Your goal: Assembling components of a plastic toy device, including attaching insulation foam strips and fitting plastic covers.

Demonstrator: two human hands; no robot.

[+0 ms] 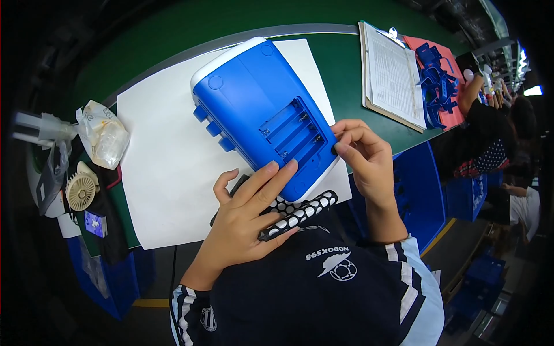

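A dark shirt (271, 282) comes nearest, white lettering and a ball emblem on its chest, white bands on its pale-blue sleeve panels. The left hand (239, 219) has two fingers close together, their tips on the near left part of a blue device (236, 101); its thumb lies along a black strip with white dots (306, 214), and I cannot tell whether it grips it. The right hand (372, 164) brings thumb and forefinger together at the device's right edge, though whether they pinch a small dark piece there cannot be told.

The device slants over a white sheet (164, 190), its far end leaning left. Its smooth plastic shell has a pale rim, round pads at the corners, three blocky knobs down the left side and an open battery bay (294, 132) with coil springs. The sheet stretches left across the green bench (337, 60), which ends in a curved grey rim on the far side.

Along the left stand a printed blue-purple packet (96, 224), a beige ribbed fan (82, 190) and, farther, a crumpled clear bag (107, 135). At far right lie a clipboard (392, 75) with a finely printed form and a heap of blue frames (438, 83) on a red folder (453, 118). Beyond sits a co-worker (485, 132).
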